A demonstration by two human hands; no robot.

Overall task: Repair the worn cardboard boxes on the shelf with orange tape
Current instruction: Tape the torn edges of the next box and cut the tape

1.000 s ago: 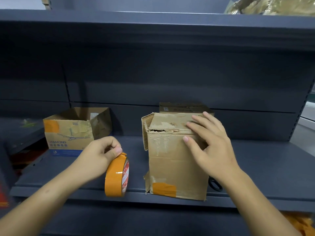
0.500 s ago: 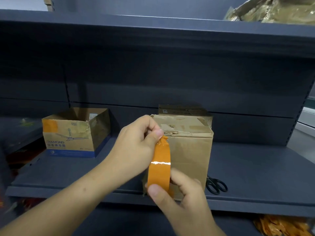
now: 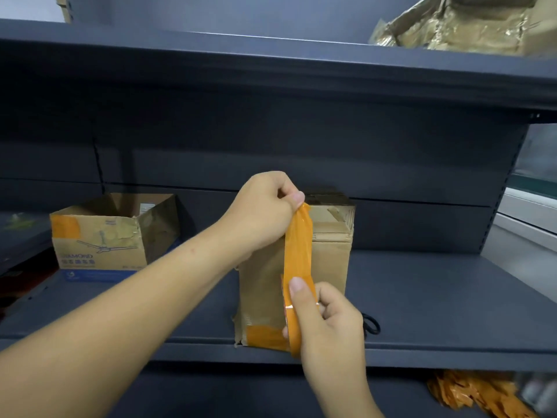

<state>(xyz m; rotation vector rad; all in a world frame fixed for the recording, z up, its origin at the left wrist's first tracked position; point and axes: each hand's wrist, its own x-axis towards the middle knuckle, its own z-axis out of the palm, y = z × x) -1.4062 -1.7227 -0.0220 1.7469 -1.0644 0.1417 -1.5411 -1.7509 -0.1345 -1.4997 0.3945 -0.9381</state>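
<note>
Orange tape (image 3: 297,245) stretched taut before the worn box (image 3: 330,254): my left hand (image 3: 265,215) fingers pinching its free end, right hand (image 3: 328,324) gripping the roll (image 3: 294,339) to unspool a strip.

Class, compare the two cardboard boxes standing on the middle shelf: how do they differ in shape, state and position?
The left box is low, open-topped and printed; the middle box is taller, plain, with its top flaps folded down. The left box stands apart from the hands; the middle box sits behind the stretched orange tape. Both already carry orange tape patches.
</note>
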